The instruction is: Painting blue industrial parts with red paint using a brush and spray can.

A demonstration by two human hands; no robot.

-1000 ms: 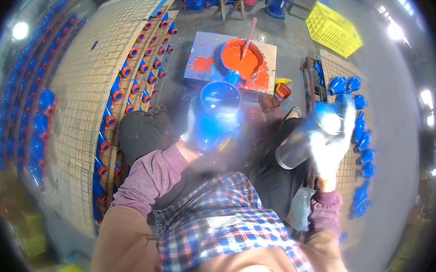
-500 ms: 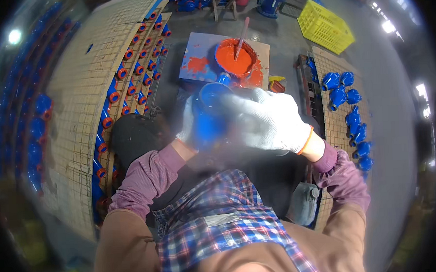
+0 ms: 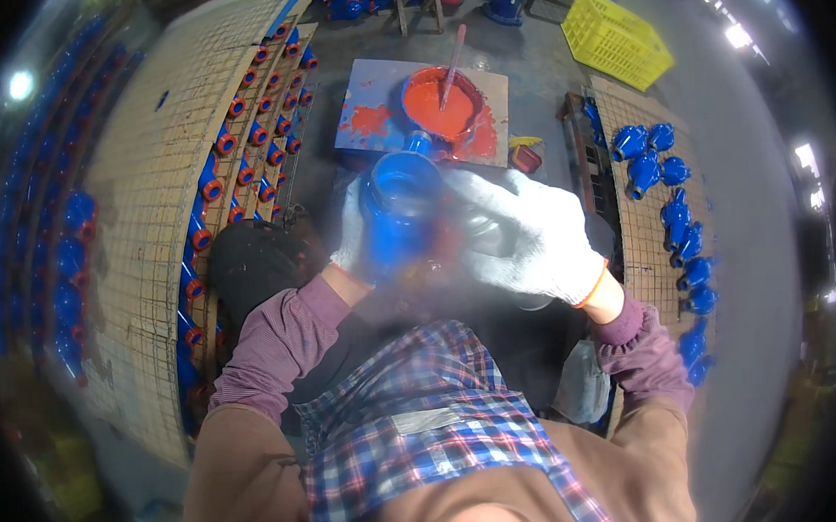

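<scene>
A glossy blue fitting (image 3: pixel 407 188) with a wide round opening and a narrow neck is in front of me. My left hand (image 3: pixel 349 234), in a white glove, grips it from the left, mostly hidden behind it. At the fitting's right side is my right hand (image 3: pixel 530 231), also gloved, with curved fingers; its fingertips are blurred, so contact is unclear. A reddish smear of motion shows between the fitting and that hand. Beyond the neck stands a red bowl (image 3: pixel 413 119) of orange-red paint, with a brush handle (image 3: pixel 453 65) leaning in it.
A paint-splashed board (image 3: pixel 357 99) lies under the bowl. On the left, racks (image 3: pixel 140 181) carry several red-ended blue fittings (image 3: pixel 211 189). To the right, several blue fittings (image 3: pixel 645 169) lie on a mesh-topped board (image 3: pixel 636 240). A yellow crate (image 3: pixel 614 38) stands at the far right.
My right hand has shifted slightly right and down, and less of it overlaps the blue fitting. The fitting stays in my left hand. The view has moved a little.
</scene>
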